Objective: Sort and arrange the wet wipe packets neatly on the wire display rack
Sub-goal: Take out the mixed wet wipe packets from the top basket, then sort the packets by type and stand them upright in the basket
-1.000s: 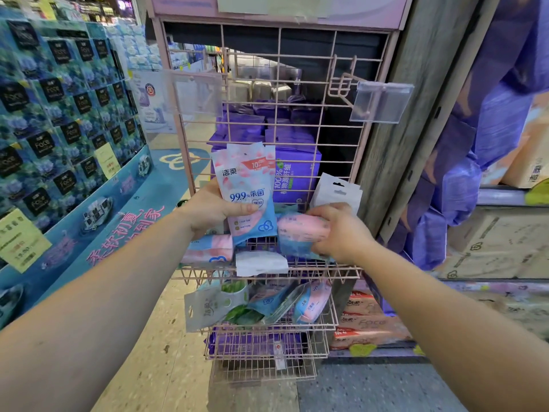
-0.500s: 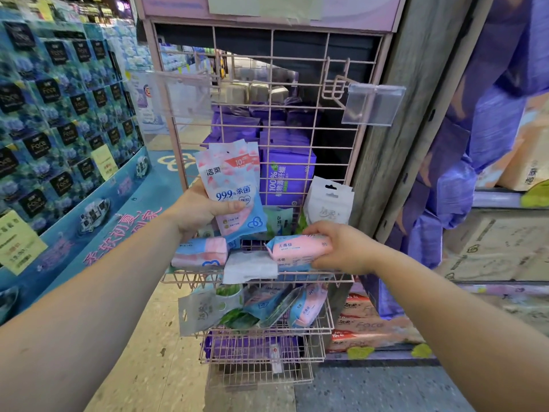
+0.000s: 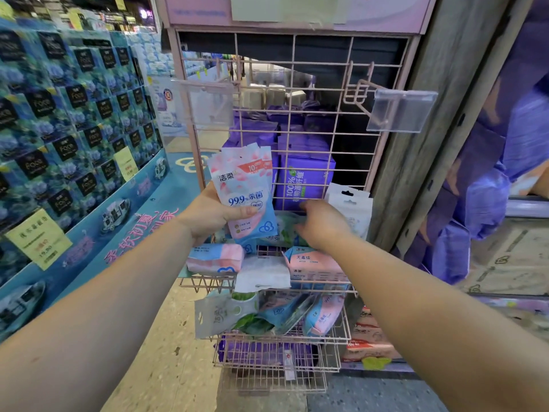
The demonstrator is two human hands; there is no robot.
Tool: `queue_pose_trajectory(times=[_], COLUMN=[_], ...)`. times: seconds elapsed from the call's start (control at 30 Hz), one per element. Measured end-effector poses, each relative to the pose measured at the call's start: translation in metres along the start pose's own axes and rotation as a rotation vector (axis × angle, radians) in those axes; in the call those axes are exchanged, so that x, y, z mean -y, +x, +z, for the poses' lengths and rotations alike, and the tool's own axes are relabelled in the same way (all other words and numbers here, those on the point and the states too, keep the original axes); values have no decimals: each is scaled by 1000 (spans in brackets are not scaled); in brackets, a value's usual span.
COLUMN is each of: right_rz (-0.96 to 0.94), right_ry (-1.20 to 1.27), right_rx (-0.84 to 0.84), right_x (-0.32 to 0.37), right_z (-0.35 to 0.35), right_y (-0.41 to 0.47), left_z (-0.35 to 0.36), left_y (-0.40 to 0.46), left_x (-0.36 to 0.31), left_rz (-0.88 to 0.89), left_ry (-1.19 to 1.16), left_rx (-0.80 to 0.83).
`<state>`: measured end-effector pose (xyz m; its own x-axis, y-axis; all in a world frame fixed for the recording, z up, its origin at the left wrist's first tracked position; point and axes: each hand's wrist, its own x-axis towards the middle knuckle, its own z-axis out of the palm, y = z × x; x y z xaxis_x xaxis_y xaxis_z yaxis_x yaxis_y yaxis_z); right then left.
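Lowest and nearest, the pink wire display rack [image 3: 341,325] carries a tier of shallow mesh baskets. The middle one holds a loose jumble of soft plastic packets: a grey-white pouch with a green patch [image 3: 221,315] leaning over the front rim at the left, and a pink-and-blue packet [image 3: 323,315] tilted on end at the right.

On the shelf above, three pillow-shaped packs lie flat with their long axes running left to right: a pink-and-blue soft pack [image 3: 215,258] at the left, a plain white crinkled pack [image 3: 263,273] in the middle overhanging the front edge, and a pink pack with a pale green top band [image 3: 315,263] at the right, its printed face turned forward.

The left hand [image 3: 212,217] grips a fan of flat glossy pink-and-blue wet wipe sachets [image 3: 243,191] by their lower half, thumb across the front; they stand upright, long axis vertical, tops pointing up against the grid. The right hand [image 3: 322,223] reaches in over the shelf, motion-blurred, toward green-and-white packets [image 3: 285,230] at the back; whether it holds anything I cannot tell.

Behind it a white hang-tab pouch [image 3: 352,205] stands upright. Through the grid show purple boxes [image 3: 303,176].
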<state>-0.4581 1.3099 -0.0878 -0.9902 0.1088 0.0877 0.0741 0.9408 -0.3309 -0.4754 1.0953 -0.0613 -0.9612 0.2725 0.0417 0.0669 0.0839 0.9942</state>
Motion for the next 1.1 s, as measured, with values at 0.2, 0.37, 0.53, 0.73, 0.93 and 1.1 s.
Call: queue_pose_trajectory(times=[0.2, 0.37, 0.53, 0.73, 0.93, 1.1], right_rz=[82, 5, 48, -33, -53, -42], right_ry=[-90, 184, 536, 383, 193, 73], right_rx=[120, -3, -249, -359, -377, -322], right_x=[13, 11, 3, -24, -41, -43], right_z=[13, -5, -33, -79, -91, -102], right_y=[11, -4, -24, -40, -44, -42], left_z=[2, -1, 3, 42, 67, 63], left_y=[1, 1, 6, 13, 33, 41], left_x=[4, 0, 0, 7, 17, 9], left_rz=[-17, -14, -13, -59, -173, -303], left_ry=[-2, -33, 21, 68, 4, 104], left_rx=[-2, 3, 24, 71, 103, 210])
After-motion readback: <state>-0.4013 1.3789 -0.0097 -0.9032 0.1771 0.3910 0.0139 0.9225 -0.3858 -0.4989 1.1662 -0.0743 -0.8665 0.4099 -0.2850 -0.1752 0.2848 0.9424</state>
